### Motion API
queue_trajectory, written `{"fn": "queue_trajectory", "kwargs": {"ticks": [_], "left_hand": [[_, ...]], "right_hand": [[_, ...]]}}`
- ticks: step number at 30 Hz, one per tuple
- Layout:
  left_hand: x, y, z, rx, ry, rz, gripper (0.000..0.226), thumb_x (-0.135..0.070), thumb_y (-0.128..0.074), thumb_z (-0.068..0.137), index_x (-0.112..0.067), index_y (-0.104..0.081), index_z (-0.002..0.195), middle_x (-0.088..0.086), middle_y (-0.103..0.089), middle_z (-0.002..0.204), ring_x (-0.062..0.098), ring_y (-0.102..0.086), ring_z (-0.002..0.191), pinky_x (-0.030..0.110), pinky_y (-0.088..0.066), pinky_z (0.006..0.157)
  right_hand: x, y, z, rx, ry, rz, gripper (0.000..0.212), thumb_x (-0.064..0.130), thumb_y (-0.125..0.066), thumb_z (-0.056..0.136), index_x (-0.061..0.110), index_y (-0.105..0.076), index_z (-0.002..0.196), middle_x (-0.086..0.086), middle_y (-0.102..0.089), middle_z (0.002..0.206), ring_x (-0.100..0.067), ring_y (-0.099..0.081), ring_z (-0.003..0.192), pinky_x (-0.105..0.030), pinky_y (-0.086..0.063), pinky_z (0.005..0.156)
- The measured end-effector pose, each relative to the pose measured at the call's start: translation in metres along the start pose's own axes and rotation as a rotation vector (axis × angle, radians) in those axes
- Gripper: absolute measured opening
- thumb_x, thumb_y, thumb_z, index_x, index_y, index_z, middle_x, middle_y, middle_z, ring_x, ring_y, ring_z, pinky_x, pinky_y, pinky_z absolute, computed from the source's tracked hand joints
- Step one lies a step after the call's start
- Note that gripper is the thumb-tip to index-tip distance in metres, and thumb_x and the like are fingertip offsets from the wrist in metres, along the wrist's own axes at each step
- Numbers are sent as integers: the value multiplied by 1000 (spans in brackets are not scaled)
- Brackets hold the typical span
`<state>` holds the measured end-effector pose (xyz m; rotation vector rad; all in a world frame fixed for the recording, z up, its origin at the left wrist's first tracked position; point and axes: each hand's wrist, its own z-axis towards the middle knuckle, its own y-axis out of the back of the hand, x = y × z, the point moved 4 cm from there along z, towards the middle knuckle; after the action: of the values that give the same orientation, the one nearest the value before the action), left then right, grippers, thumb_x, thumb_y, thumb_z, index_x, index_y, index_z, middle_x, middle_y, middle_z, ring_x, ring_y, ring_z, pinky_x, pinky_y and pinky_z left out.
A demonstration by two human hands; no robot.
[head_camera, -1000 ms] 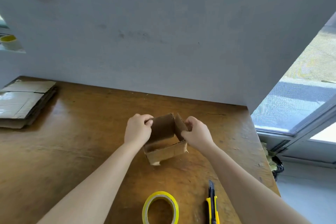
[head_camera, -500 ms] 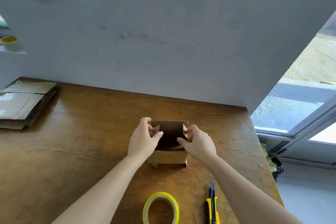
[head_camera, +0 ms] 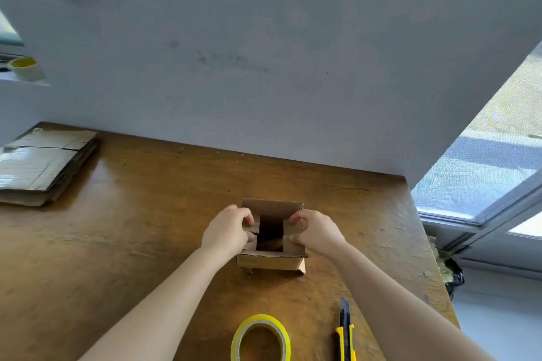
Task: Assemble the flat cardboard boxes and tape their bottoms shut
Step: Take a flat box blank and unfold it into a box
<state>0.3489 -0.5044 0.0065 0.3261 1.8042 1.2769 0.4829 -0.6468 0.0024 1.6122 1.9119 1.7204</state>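
A small brown cardboard box (head_camera: 271, 261) stands squared up on the wooden table (head_camera: 132, 243), its open end facing up. My left hand (head_camera: 227, 230) presses the left side flap inward and my right hand (head_camera: 315, 231) presses the right side flap inward. A dark gap stays between the two folded flaps. The far flap (head_camera: 272, 206) stands upright. A roll of yellow-cored tape (head_camera: 260, 337) lies flat near the table's front edge. A stack of flat cardboard boxes (head_camera: 41, 167) rests at the far left.
A yellow and black utility knife (head_camera: 346, 331) lies right of the tape roll. A grey wall backs the table. The table's right edge drops off beside a window. Another tape roll (head_camera: 25, 67) sits on a ledge at the upper left.
The box went from skewed and tilted to squared and upright. Both hands moved from its outer sides onto the top, folding the two side flaps inward.
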Motion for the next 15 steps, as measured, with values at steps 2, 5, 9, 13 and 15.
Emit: {"fn": "queue_trajectory", "kwargs": {"ticks": [2, 5, 9, 13, 15], "left_hand": [[1, -1, 3, 24, -20, -49, 12, -27, -66, 89, -24, -67, 101, -5, -56, 101, 11, -58, 90, 15, -44, 71], [5, 1, 6, 119, -22, -211, 37, -48, -51, 93, -19, -68, 77, -2, -59, 108, 13, -56, 108, 28, -45, 94], [5, 7, -1, 236, -96, -394, 81, -94, -42, 57, -24, -69, 87, -9, -52, 97, 7, -51, 92, 20, -41, 83], [2, 1, 0, 198, -163, -210, 51, -64, -62, 77, -24, -73, 107, -13, -50, 92, 6, -50, 87, 16, -39, 71], [-3, -1, 1, 94, -204, -133, 33, -49, -62, 86, -23, -76, 101, -13, -49, 85, 6, -50, 80, 14, -36, 64]], "right_hand": [[-2, -3, 1, -16, -13, 22, 37, 23, -70, 84, 33, -61, 118, 5, -62, 107, -13, -63, 81, -33, -59, 73], [-9, -6, 3, -58, -51, 107, 31, 21, -70, 84, 32, -63, 112, 6, -61, 97, -11, -61, 76, -27, -56, 62], [-19, -7, 4, -99, -91, 244, 21, 19, -73, 83, 28, -67, 101, 5, -63, 93, -10, -60, 74, -20, -45, 53], [-22, -8, 5, -113, -145, 259, 6, 23, -67, 87, 24, -73, 90, 4, -68, 87, -14, -64, 76, -31, -58, 64], [-21, -7, 3, -94, -169, 261, 20, 35, -61, 91, 20, -74, 88, -1, -71, 84, -18, -66, 73, -38, -60, 71]]}}
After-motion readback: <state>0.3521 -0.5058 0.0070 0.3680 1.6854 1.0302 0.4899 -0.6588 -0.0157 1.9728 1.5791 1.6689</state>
